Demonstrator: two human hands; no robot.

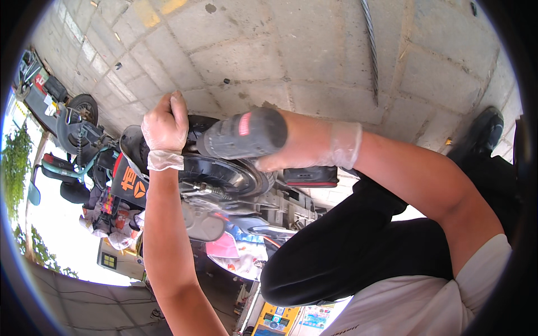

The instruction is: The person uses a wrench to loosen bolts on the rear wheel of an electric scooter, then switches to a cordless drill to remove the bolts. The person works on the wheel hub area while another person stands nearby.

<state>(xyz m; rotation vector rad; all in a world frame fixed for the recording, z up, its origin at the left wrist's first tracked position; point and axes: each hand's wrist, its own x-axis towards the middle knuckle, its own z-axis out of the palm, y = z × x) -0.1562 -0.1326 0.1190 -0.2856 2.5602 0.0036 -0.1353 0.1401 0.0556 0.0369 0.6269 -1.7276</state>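
Note:
My left hand (165,126), in a thin translucent glove, is closed beside the dark mudguard of a two-wheeler's wheel. Whatever its fingers may hold is hidden. A black cordless power tool (241,135) with a red label is gripped by my right hand (305,143), also gloved. The tool lies over the black tyre (216,173), its front end pointing toward my left hand. Its body covers most of my right fingers. A dark mud flap (130,182) with orange markings hangs next to my left wrist. Below the wheel show a coil spring (216,192) and grey metal parts.
A twisted metal rod (370,53) lies on the paving (235,61) ahead. Another parked two-wheeler (78,120) stands at the left. Close by are a black-and-red box (311,177), a pink and white cloth (235,249) and my bent knee (291,274).

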